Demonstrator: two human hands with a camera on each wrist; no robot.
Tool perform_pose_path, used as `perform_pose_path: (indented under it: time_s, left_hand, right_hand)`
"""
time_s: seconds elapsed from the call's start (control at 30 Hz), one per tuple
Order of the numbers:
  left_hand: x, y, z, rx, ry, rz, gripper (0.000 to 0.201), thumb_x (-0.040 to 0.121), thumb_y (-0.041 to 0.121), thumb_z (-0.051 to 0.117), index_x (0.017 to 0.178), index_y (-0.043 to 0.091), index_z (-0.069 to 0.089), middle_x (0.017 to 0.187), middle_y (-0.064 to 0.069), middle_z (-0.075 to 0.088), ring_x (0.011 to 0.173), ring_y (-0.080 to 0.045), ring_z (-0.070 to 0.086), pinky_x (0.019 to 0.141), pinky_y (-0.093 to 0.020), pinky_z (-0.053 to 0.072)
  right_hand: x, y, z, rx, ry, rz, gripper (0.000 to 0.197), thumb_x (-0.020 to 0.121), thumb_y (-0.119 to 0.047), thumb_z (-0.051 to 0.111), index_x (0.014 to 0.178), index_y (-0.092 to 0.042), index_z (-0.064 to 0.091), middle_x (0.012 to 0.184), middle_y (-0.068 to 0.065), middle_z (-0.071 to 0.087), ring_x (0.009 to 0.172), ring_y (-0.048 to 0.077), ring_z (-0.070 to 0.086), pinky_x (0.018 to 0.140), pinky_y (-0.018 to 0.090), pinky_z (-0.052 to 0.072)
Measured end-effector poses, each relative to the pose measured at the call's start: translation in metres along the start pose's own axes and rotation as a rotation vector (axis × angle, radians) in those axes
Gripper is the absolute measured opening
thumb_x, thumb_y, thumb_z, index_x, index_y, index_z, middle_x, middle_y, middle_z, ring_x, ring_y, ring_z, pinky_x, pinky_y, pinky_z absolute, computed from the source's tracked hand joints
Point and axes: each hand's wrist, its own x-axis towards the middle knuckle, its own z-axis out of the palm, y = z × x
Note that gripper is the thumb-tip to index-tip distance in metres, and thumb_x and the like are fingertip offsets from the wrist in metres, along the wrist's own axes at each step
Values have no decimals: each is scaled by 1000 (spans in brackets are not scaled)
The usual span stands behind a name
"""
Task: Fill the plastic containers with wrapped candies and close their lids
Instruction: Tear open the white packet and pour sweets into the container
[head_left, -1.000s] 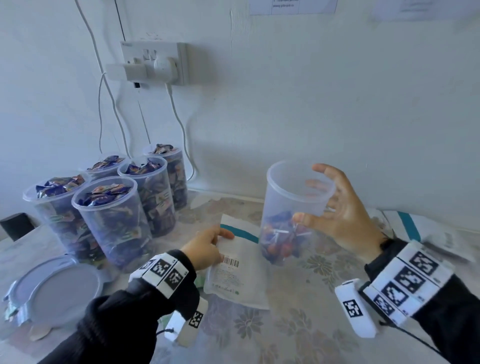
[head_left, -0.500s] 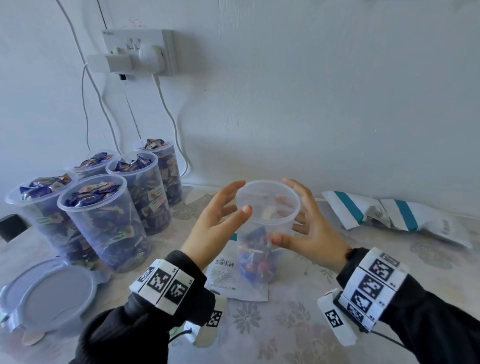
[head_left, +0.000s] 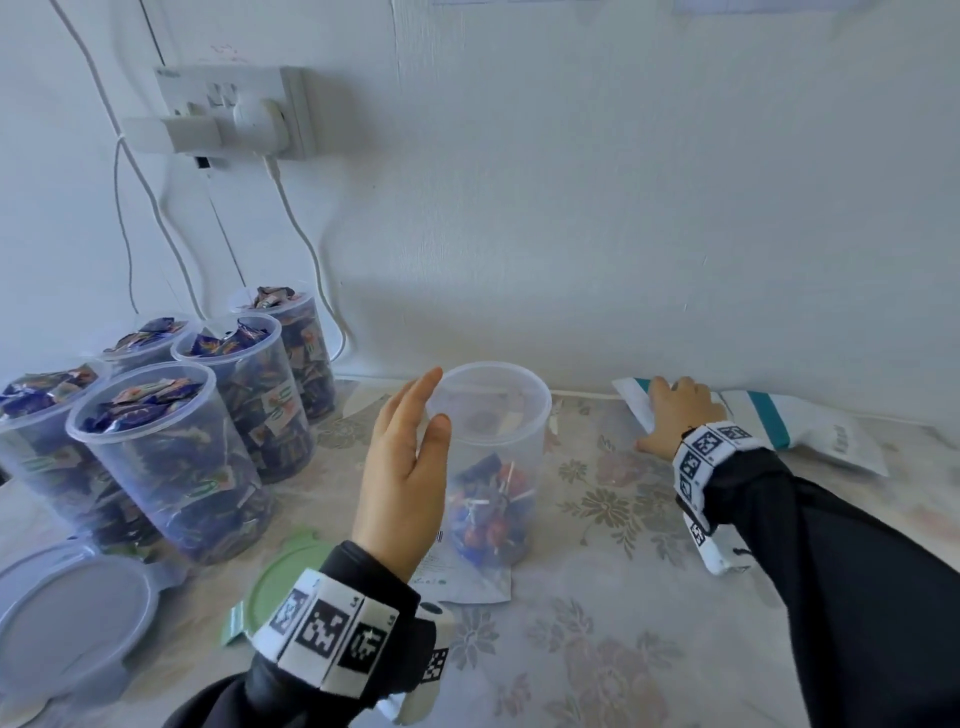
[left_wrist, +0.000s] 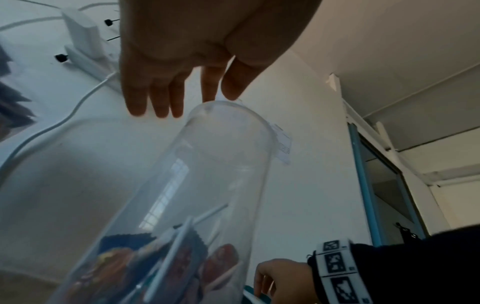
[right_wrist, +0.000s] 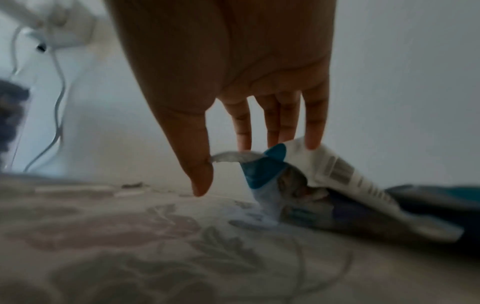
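Since half a second ago the right hand (head_left: 678, 415) has left the container (head_left: 491, 457) and gone out to the right, where it now rests on a white-and-teal candy bag (head_left: 789, 421) lying against the far wall. In the right wrist view its fingers hang nearly straight over the bag's torn mouth, touching the edge but not yet closed on it. The left hand (head_left: 402, 478) stands beside the container's left wall, fingers straight and relaxed, thumb near the rim; whether it actually touches the plastic I cannot tell.

That container stands upright at the table's middle on an emptied flat bag (head_left: 467, 582), lidless, with only a shallow layer of lollipops (head_left: 488, 519) at the bottom, so it looks barely a quarter full. At far left, five filled containers (head_left: 171, 467) are heaped to their rims, all still open. Two loose lids lie near: a grey lid (head_left: 72, 618) and a green lid (head_left: 280, 577). By my reading, filling is nearly done; every lid remains to be fitted.
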Motion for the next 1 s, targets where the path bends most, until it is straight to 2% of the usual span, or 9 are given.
perform_pose_path:
  time_s: [0.07, 0.13, 0.23, 0.33, 0.57, 0.7, 0.8, 0.9, 1.0]
  left_hand:
    - [-8, 10, 4, 134, 127, 165, 30, 93, 20, 45, 118, 36, 47, 130, 0, 49, 120, 0, 39, 100, -3, 26]
    - [-21, 21, 7, 151, 200, 317, 28, 87, 22, 44, 113, 28, 53, 120, 0, 55, 116, -8, 47, 97, -10, 31]
    - [-43, 32, 19, 78, 111, 440, 19, 87, 16, 46, 101, 22, 57, 100, 7, 62, 95, -7, 56, 84, -15, 41]
    - [-55, 35, 37, 9, -49, 364, 15, 86, 18, 47, 91, 22, 61, 89, 14, 64, 80, -2, 58, 71, -10, 43]
    - [-49, 26, 77, -95, -274, -20, 24, 88, 1, 57, 87, 25, 61, 82, 17, 68, 67, -3, 58, 59, -13, 43]
    - [-48, 33, 90, -191, -330, -103, 13, 90, 10, 56, 82, 17, 64, 68, 11, 68, 59, -2, 58, 55, -13, 43]
    - [-50, 37, 96, -218, -322, -115, 27, 84, 35, 58, 69, 13, 65, 61, 3, 63, 59, -7, 56, 57, -24, 46]
    - [-52, 36, 97, -217, -362, -168, 38, 89, 29, 60, 63, 2, 61, 55, -5, 54, 55, -14, 47, 57, -30, 40]
    - [-55, 34, 94, -250, -464, -179, 35, 86, 32, 64, 63, 7, 64, 55, -6, 56, 55, -12, 48, 55, -24, 40]
  right_hand:
    - [-1, -2, -3, -37, 57, -13, 32, 88, -19, 60, 114, -4, 48, 120, 18, 51, 111, 33, 50, 84, 37, 44]
    - [-3, -3, -11, 24, 110, 2, 19, 96, -17, 47, 96, 0, 58, 107, 18, 61, 99, 34, 59, 79, 36, 45]
    - [-12, 3, -27, 140, 159, 59, 20, 96, -7, 45, 83, 3, 56, 89, 17, 62, 83, 34, 57, 67, 33, 39]
    - [-27, 16, -46, 251, 247, 100, 26, 90, -3, 48, 65, -1, 42, 68, 12, 46, 72, 30, 46, 63, 31, 34]
    - [-99, 27, -77, 505, 249, -34, 21, 82, -6, 61, 68, 9, 63, 70, 21, 63, 65, 31, 56, 54, 26, 38]
    - [-148, 21, -73, 580, 161, -160, 22, 83, -14, 64, 63, -8, 60, 53, -4, 53, 47, 5, 48, 46, 13, 35]
    - [-171, 18, -62, 697, 26, -204, 27, 86, -17, 63, 62, -13, 51, 50, -9, 48, 46, 2, 45, 49, 17, 41]
    - [-183, 19, -52, 831, -131, -226, 22, 85, -18, 64, 67, -12, 53, 48, -15, 50, 46, -1, 46, 50, 19, 41]
    - [-190, 20, -50, 910, -223, -280, 24, 84, -25, 67, 72, -8, 56, 52, -11, 54, 48, 1, 50, 52, 19, 42]
